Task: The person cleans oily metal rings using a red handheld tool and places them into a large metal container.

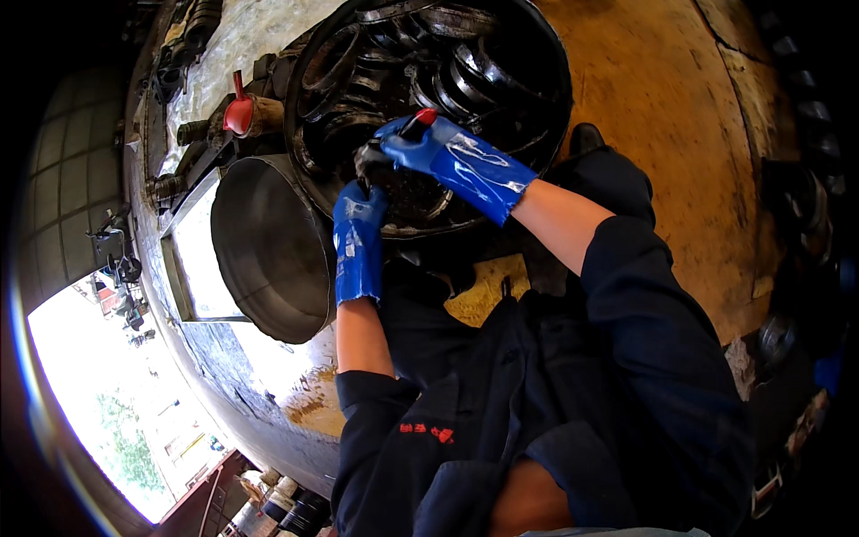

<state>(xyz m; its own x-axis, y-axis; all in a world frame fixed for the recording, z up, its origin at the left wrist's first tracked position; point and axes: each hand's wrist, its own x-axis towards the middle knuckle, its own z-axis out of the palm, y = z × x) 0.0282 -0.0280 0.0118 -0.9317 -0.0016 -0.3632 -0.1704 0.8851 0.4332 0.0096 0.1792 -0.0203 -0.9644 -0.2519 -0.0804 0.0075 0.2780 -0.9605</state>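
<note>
My right hand, in a blue rubber glove, is closed round a brush with a dark, blurred head and a red end to its handle. The brush head is over the near left part of a large round tub. Just below it is my left hand, also in a blue glove, at the tub's near left rim. Its fingers are closed on a small dark piece that I cannot make out. Several oily, dark metal rings lie in the tub.
An open, dark grey drum-like container lies tilted left of the tub. Beyond it are a red scoop and greasy metal parts. A brown, stained floor stretches to the right. My dark shoe is beside the tub.
</note>
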